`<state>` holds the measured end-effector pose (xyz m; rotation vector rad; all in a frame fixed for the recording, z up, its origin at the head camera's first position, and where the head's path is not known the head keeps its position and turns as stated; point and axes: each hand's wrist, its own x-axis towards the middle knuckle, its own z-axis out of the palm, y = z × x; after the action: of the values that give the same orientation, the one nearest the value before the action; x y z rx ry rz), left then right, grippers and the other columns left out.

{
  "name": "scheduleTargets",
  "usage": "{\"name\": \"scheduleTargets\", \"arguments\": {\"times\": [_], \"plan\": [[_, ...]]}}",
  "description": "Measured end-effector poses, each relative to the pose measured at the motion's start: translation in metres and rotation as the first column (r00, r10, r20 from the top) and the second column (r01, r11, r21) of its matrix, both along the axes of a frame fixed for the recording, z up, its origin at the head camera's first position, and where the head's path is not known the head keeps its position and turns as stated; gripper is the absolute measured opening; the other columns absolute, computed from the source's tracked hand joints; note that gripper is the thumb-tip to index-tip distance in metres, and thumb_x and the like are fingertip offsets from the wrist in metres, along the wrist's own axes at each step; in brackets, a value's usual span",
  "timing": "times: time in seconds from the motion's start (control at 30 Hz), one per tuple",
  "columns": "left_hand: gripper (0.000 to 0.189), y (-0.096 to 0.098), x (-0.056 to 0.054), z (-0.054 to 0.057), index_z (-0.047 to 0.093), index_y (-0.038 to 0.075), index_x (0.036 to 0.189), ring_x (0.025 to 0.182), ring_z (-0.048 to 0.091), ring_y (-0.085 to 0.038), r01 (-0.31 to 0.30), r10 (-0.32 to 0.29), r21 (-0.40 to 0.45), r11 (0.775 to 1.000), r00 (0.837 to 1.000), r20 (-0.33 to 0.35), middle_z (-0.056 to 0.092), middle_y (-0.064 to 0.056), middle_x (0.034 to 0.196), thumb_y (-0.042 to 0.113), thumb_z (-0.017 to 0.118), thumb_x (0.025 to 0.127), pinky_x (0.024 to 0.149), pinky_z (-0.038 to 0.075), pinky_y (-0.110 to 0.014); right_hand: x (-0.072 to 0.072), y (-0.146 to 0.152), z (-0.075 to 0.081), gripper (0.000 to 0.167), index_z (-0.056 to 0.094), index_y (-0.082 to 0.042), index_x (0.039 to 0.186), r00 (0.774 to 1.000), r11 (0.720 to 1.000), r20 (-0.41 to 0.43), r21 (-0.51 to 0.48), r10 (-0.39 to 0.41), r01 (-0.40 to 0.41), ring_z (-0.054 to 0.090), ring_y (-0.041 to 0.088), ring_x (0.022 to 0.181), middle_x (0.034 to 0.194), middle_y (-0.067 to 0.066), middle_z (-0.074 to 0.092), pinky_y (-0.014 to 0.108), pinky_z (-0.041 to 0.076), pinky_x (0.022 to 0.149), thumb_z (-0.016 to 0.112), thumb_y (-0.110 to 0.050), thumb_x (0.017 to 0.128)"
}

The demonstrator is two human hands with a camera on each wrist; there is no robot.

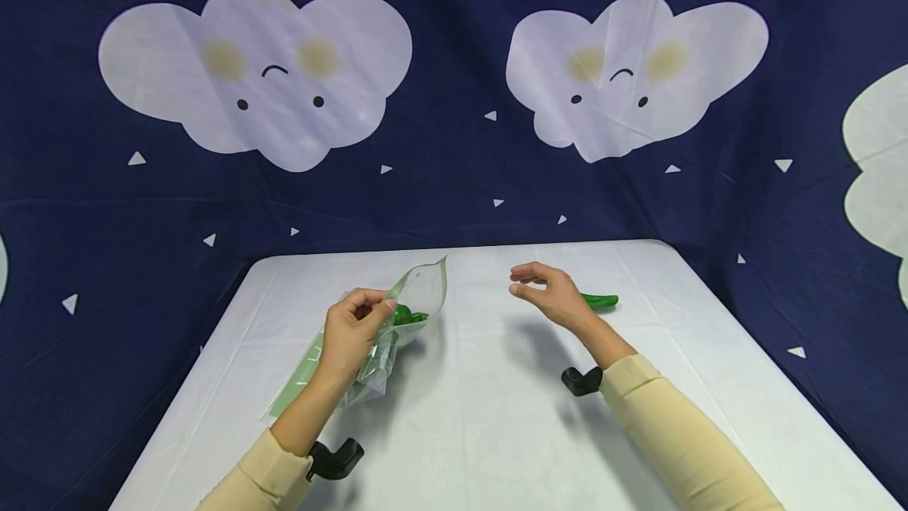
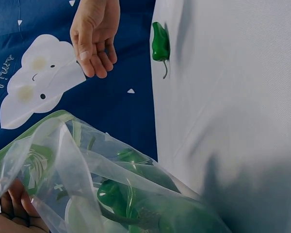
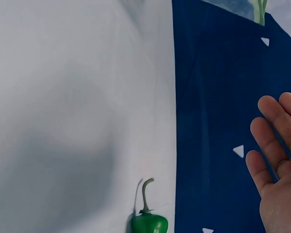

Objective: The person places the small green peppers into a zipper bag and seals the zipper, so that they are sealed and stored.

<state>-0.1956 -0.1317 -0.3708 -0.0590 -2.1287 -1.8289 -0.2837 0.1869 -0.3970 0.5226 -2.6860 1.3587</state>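
Observation:
My left hand (image 1: 352,331) pinches the rim of a clear plastic bag (image 1: 431,282) with a green edge, holding it up over the left part of the table. Several green peppers (image 2: 114,196) lie inside the bag, seen through its film in the left wrist view. My right hand (image 1: 556,296) hovers to the right of the bag, fingers loosely bent with nothing between them. Behind it on the table lies one loose green pepper (image 1: 600,302), partly hidden by the hand in the head view; its curved stem (image 3: 145,194) shows in the right wrist view.
Flat on the white table (image 1: 489,400), under my left forearm, lies a light green and clear plastic package (image 1: 294,385). A dark blue cloth (image 1: 454,203) printed with clouds hangs beyond the table's far edge.

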Motion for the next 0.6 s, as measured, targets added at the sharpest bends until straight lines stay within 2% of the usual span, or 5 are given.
{"name": "scheduleTargets", "arguments": {"times": [0.1,0.33,0.47,0.6], "plan": [[0.014,0.000,0.000,0.000,0.069,-0.002,0.093,0.065,0.049,-0.005,0.002,-0.002,0.002,1.000,1.000,0.003,0.058,0.010,0.073,0.008,0.070,0.084,0.056,0.040,-0.017,-0.001,0.005,-0.003,0.039,0.063,-0.014,0.118,1.000,1.000,0.005,0.002,-0.013,0.013,0.058,0.029,0.114,0.118,0.008,0.066,0.050,0.043,0.101,0.067,-0.036,0.086],[0.012,0.005,0.013,0.021,0.067,-0.007,0.091,0.063,0.048,-0.004,0.013,-0.013,0.004,1.000,0.999,0.041,0.057,0.008,0.072,0.002,0.067,0.084,0.056,0.039,-0.016,-0.003,0.017,-0.009,0.041,0.061,-0.015,0.121,0.998,0.998,0.038,0.031,-0.058,0.057,0.054,0.032,0.119,0.120,0.009,0.065,0.049,0.040,0.103,0.064,-0.040,0.088],[0.012,0.002,0.006,0.010,0.068,-0.004,0.092,0.064,0.048,-0.005,0.010,-0.011,0.004,1.000,0.999,0.034,0.057,0.009,0.073,0.005,0.068,0.084,0.056,0.040,-0.017,-0.004,0.025,-0.013,0.043,0.060,-0.014,0.123,0.994,0.996,0.068,0.036,-0.081,0.079,0.054,0.032,0.118,0.121,0.010,0.064,0.049,0.041,0.101,0.064,-0.038,0.088],[0.013,0.000,-0.001,0.000,0.069,-0.001,0.092,0.064,0.049,-0.006,0.003,-0.003,-0.003,1.000,1.000,0.021,0.057,0.008,0.074,0.009,0.069,0.084,0.056,0.040,-0.017,-0.005,0.032,-0.017,0.046,0.059,-0.014,0.123,0.990,0.994,0.097,0.037,-0.106,0.103,0.056,0.031,0.115,0.123,0.009,0.064,0.047,0.047,0.094,0.064,-0.042,0.087]]}}
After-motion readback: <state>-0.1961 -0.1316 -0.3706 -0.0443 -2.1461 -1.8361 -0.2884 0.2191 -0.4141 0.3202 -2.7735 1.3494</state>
